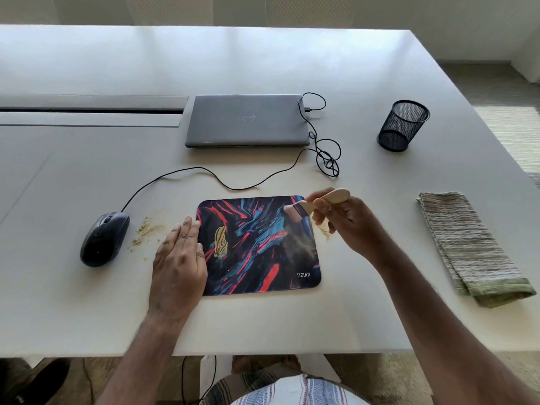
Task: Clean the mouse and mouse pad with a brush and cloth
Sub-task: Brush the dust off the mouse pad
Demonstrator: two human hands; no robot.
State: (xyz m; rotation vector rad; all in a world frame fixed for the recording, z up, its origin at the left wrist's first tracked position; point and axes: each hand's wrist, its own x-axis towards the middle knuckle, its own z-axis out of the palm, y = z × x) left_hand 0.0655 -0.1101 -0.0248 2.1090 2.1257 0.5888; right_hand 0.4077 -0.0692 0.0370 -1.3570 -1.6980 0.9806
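Brush (295, 211) bristles blurred — contact with pad (257, 244) unclear.

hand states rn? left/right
Left hand: open, flat, pressing the mouse pad edge.
Right hand: gripping the wooden brush over the pad.

Bright, even daylight throughout, entering from the far side. Broad pale glare across the far half of the white matte table (87, 62), washing out surface detail there. Soft, short shadows only: toward the camera under the closed grey laptop (247, 119) and at the base of the black mesh cylindrical pen cup (403, 125). Motion blur on the wooden-handled brush (309, 204), bristles smeared; right hand (347, 220) holding it slightly soft. Left hand (178, 258) sharp. Wide-angle distortion evident: table edges bowed, forearms stretched toward the lower corners. Mild overall softness.
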